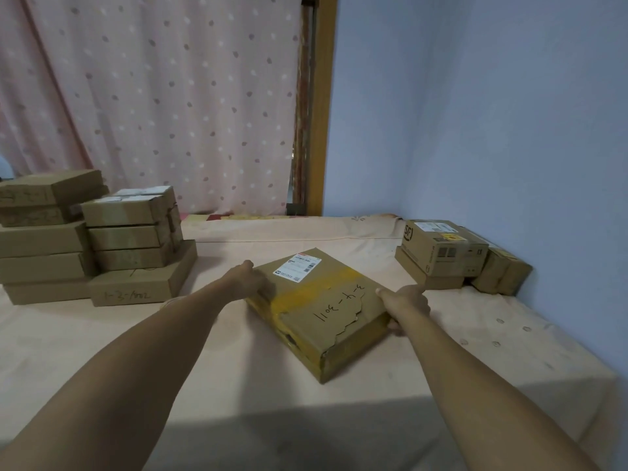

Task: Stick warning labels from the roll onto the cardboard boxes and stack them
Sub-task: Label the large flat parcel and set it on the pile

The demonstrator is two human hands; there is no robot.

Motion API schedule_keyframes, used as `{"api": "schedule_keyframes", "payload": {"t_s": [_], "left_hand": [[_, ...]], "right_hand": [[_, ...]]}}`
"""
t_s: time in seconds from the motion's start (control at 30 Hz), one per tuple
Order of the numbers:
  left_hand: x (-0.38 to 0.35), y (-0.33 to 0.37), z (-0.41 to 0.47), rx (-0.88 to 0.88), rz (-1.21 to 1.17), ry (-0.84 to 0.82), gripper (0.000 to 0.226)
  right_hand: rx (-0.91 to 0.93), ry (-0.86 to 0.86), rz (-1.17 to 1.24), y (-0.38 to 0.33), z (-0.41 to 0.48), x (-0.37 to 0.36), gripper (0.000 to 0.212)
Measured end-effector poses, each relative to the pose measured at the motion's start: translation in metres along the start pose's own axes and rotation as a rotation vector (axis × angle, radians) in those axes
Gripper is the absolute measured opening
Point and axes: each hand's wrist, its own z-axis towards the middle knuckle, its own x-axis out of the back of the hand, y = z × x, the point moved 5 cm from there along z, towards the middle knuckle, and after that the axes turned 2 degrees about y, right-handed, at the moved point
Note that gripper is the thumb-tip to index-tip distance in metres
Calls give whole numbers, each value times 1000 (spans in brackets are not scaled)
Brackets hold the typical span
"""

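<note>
Box [319,307] lies mid-sheet [238,368], between the left stacks [129,239] and the right stack [441,256]. Left hand [251,280] and right hand [406,300] grip its opposite edges. Likely positioning it for labelling. Next move needs a label, but no roll is in view.

some thirteen boxes [319,300], two hands [249,280]

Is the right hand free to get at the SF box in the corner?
Probably yes, once it lets go: the right hand holds the edge of the yellow-taped box, but only bare cloth lies between it and the SF box.
</note>
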Motion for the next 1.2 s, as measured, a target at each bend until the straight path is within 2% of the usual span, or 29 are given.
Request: {"api": "schedule_keyframes", "payload": {"t_s": [0.1,0.23,0.37,0.53,0.63,0.7,0.83,0.97,1.1,1.2], "left_hand": [[3,-1,5,38,45,51,69],[9,2,-1,77,118,91,49],[8,-5,-14,142,179,-82,46],[23,-25,-35,189,96,-248,48],[33,-36,-43,207,84,-301,48],[41,-41,-46,194,87,-252,43],[63,-59,-37,149,72,-14,34],[86,-81,-36,68,286,199,24],[79,-100,-38,-8,478,236,49],[61,-112,-39,3,488,154,42]], "right_hand": [[-8,-28,79,-2,-2,-5,74],[80,-124,96,-15,-1,-19,74],[161,-222,-45,-18,30,-51,69],[257,-301,-114,-41,-25,-42,33],[306,-347,-129,-45,-28,-51,28],[349,-336,-155,-51,-29,-58,28],[429,-245,-265,-56,-32,-65,26],[479,-188,-339,-60,-40,-63,28],[563,-110,-337,-70,-52,-69,23],[622,-94,-335,-76,-61,-78,23]]}}
